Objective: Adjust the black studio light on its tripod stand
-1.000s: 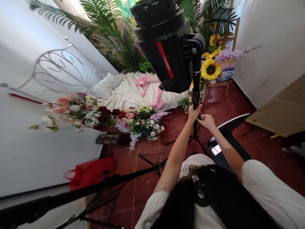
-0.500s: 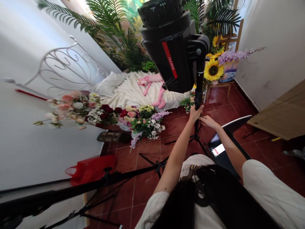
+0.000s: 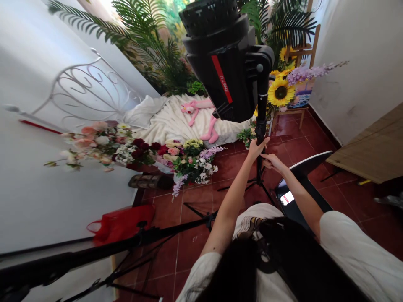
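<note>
A black studio light (image 3: pixel 225 79) with a red stripe is mounted on top of an upright black light stand (image 3: pixel 259 170). My left hand (image 3: pixel 257 147) is wrapped round the stand's pole below the light, its thumb on the far side. Just under it, my right hand (image 3: pixel 273 162) has its fingers curled in against the pole. Whatever those fingers pinch at the pole is too small and covered to name. The stand's legs are spread on the floor in front of me.
Black stand legs (image 3: pixel 138 239) cross the lower left, near a red bag (image 3: pixel 122 222). Artificial flowers (image 3: pixel 195 161) edge a bed with white bedding (image 3: pixel 170 119) and a pink plush toy (image 3: pixel 209 126). Sunflowers (image 3: pixel 281 93) stand right of the light. A dark chair-like object (image 3: pixel 302 197) sits by my right arm.
The light and the upper pole have shifted slightly left in view. My left hand keeps its hold on the pole; my right hand has moved slightly, its fingers still close to the pole.
</note>
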`<state>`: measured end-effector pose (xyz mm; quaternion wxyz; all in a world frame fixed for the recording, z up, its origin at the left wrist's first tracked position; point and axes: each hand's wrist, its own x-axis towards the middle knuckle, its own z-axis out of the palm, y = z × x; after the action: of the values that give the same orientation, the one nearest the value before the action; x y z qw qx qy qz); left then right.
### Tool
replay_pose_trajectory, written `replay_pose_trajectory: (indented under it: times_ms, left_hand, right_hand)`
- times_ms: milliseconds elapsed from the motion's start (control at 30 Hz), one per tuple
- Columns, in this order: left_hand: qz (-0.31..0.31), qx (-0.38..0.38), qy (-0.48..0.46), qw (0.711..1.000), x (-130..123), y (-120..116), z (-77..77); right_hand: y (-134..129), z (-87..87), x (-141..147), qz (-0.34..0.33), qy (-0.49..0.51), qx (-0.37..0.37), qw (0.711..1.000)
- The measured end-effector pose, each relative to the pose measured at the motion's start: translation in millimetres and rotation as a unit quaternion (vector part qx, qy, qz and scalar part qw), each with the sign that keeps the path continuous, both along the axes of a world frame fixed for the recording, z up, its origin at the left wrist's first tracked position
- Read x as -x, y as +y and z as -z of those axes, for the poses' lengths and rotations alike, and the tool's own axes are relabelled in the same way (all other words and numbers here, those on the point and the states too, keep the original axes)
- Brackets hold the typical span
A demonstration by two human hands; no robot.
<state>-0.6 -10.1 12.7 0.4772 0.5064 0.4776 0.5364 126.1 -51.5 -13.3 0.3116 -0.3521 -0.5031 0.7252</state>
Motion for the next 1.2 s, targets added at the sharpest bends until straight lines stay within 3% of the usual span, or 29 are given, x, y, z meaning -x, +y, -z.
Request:
replay_pose_trajectory:
  times_ms: [200,333,533,667,833,967,1033,1133,1200]
  left_hand:
    - [-0.051,-0.053,-0.07,0.995,-6.8,-0.1,-32.3]
    - [-0.067,-0.065,-0.072,0.993,-10.5,2.9,-39.7]
    - [-0.053,-0.073,-0.055,0.994,-4.0,-2.2,-24.1]
    - [-0.033,-0.092,-0.021,0.995,5.1,-19.8,-2.4]
    - [0.017,-0.064,0.005,0.998,27.8,-75.8,33.6]
    - [0.068,0.064,0.008,0.996,71.3,-142.0,69.9]
    - [0.026,0.126,0.041,0.991,104.4,-178.7,90.2]
    - [-0.119,0.188,0.078,0.972,165.1,-238.3,120.8]
    - [-0.224,0.224,0.097,0.944,207.6,-281.8,138.8]
  right_hand:
    - [0.6,0.0,0.3,-0.01,-0.008,-0.002,1.0]
    - [0.9,-0.2,-0.5,-0.022,0.008,-0.003,1.0]
    - [-0.6,1.0,0.0,-0.014,0.016,0.005,1.0]
    - [-6.1,8.1,11.6,0.068,0.03,0.004,0.997]
    - [-20.7,19.7,34.6,0.272,0.022,-0.012,0.962]
    - [-42.1,27.3,45.3,0.311,0.006,-0.018,0.95]
    - [-56.2,32.7,48.5,0.277,0.015,-0.001,0.961]
    - [-77.5,43.6,52.5,0.215,0.023,0.034,0.976]
    - [-88.7,51.8,55.2,0.192,0.017,0.049,0.98]
